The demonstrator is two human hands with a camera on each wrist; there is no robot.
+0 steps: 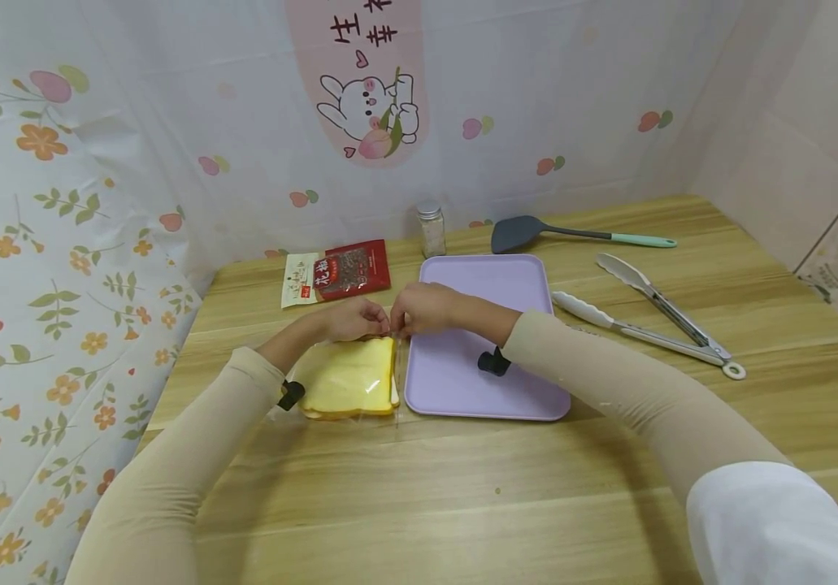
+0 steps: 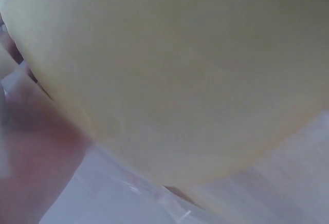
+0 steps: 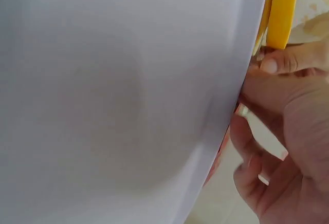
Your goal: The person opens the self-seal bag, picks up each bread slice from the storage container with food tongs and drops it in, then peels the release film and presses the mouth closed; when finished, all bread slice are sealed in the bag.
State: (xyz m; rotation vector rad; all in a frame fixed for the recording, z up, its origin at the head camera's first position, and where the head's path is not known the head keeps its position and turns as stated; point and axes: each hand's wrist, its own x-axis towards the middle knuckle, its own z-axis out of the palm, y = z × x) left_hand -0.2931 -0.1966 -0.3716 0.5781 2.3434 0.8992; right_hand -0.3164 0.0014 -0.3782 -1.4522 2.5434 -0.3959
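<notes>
Slices of yellow bread point(image 1: 349, 378) lie in a clear plastic bag point(image 1: 402, 357) on the table, left of a lilac tray point(image 1: 448, 378). At the bag's far right corner, the left hand point(image 1: 354, 319) pinches the plastic with bent fingers. Right beside it, the right hand point(image 1: 426, 309) pinches the bag's edge between thumb and fingers, over the tray's left rim. The right wrist view shows both hands' fingertips meeting by the bread's yellow edge point(image 3: 282, 13). Pale bread point(image 2: 164, 80) fills most of the left wrist view. The pinched plastic is mostly hidden by fingers.
Behind the hands lies a red and cream spice packet point(image 1: 338, 272). A glass jar with a lid point(image 1: 431, 229) stands behind the tray. Farther right are a dark spatula with a mint handle point(image 1: 572, 233) and opened metal tongs point(image 1: 670, 313). A printed curtain point(image 1: 243, 122) hangs behind.
</notes>
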